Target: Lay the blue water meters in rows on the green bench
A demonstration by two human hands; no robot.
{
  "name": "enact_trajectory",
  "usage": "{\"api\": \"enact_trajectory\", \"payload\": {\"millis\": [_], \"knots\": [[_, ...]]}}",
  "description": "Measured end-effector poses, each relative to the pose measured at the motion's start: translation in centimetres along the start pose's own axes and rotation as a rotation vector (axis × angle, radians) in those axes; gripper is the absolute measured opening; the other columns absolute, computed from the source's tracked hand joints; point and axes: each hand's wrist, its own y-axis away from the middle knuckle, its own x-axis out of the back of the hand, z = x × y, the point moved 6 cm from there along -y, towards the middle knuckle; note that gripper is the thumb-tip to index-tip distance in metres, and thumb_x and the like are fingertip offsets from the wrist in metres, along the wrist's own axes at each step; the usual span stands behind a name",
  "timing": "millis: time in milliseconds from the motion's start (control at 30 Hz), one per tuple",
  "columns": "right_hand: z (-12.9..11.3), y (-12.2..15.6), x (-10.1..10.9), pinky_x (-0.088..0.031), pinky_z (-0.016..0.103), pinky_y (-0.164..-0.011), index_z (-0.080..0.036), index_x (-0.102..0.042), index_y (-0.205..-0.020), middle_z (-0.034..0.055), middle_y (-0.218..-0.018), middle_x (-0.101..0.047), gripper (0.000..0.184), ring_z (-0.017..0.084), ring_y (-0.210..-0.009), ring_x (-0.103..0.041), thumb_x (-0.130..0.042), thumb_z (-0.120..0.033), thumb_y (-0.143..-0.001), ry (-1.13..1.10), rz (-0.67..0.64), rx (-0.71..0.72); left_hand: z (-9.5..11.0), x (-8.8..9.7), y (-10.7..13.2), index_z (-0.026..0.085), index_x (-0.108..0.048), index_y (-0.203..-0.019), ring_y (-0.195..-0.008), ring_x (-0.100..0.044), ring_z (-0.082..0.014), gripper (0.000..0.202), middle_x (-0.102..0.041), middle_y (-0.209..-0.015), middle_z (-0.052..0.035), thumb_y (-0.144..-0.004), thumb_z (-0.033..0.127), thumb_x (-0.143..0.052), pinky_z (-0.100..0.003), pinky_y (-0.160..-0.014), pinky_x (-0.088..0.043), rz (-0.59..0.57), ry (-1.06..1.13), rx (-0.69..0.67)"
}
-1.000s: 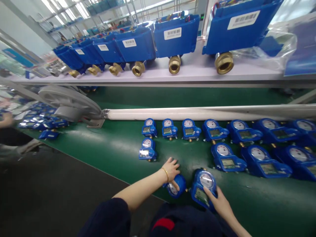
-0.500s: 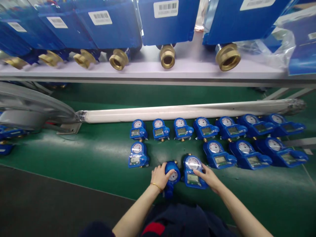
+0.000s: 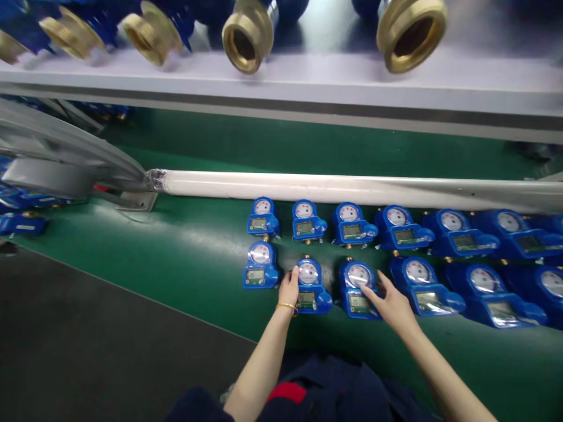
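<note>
Blue water meters with round dials and small displays stand in two rows on the green bench. My left hand [image 3: 289, 291] is closed against the left side of a front-row water meter [image 3: 307, 293], its thumb by the dial; the other fingers are mostly hidden. This meter sits with its dial and display facing up. My right hand [image 3: 393, 303] is open at the right side of the neighbouring water meter [image 3: 357, 296]. Its thumb reaches over that meter's face, and the forefinger is stretched out apart from it. Whether the thumb touches the meter, I cannot tell.
A long white tube [image 3: 281, 186] lies behind the back row, joined to a grey metal frame [image 3: 65, 152] at left. Above runs a pale shelf [image 3: 308, 88] with large brass fittings [image 3: 248, 38] over its edge. More blue meters [image 3: 21, 224] sit far left.
My left hand has turned its meter so the display shows upright beside the others. The right hand's fingers have loosened from the neighbouring meter. The view has shifted lower and closer.
</note>
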Motion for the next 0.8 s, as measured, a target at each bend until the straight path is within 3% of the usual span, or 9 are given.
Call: {"api": "enact_trajectory", "payload": {"millis": [133, 233, 400, 800], "knots": [[-3.0, 4.4, -1.1, -0.047, 0.060, -0.089, -0.006, -0.009, -0.151, 0.0287, -0.138, -0.039, 0.109, 0.048, -0.121, -0.043, -0.054, -0.069, -0.075, 0.411, 0.223, 0.104, 0.3, 0.0, 1.4, 0.019, -0.060, -0.112, -0.118, -0.057, -0.0298, 0.056, -0.064, -0.123, -0.0152, -0.086, 0.063, -0.037, -0.041, -0.105, -0.039, -0.024, -0.034, -0.012], [-4.1, 5.9, -2.3, -0.050, 0.056, -0.083, -0.002, -0.014, -0.149, 0.0294, -0.132, -0.041, 0.099, 0.047, -0.118, -0.040, -0.053, -0.061, -0.080, 0.512, 0.272, 0.154, 0.6, 0.0, 2.3, 0.019, -0.054, -0.122, -0.121, -0.055, -0.0290, 0.057, -0.061, -0.128, -0.0142, -0.086, 0.061, -0.040, -0.040, -0.106, -0.038, -0.046, -0.055, -0.018], [-3.7, 5.3, -2.3, -0.053, 0.051, -0.075, -0.003, -0.026, -0.144, 0.0261, -0.125, -0.046, 0.091, 0.043, -0.112, -0.042, -0.057, -0.057, -0.078, 0.530, 0.305, 0.174, 0.7, 0.4, 2.9, 0.017, -0.046, -0.132, -0.128, -0.050, -0.0276, 0.059, -0.054, -0.138, -0.0155, -0.089, 0.057, -0.037, -0.040, -0.110, -0.035, -0.071, -0.066, -0.046], [-4.5, 3.7, -1.3, -0.054, 0.048, -0.074, -0.007, -0.036, -0.139, 0.0209, -0.129, -0.049, 0.087, 0.038, -0.117, -0.041, -0.064, -0.055, -0.072, 0.528, 0.364, 0.152, 0.4, -0.2, 3.2, 0.014, -0.045, -0.132, -0.117, -0.058, -0.0267, 0.064, -0.063, -0.123, -0.0150, -0.085, 0.058, -0.046, -0.041, -0.105, -0.043, -0.226, -0.004, -0.158]]}}
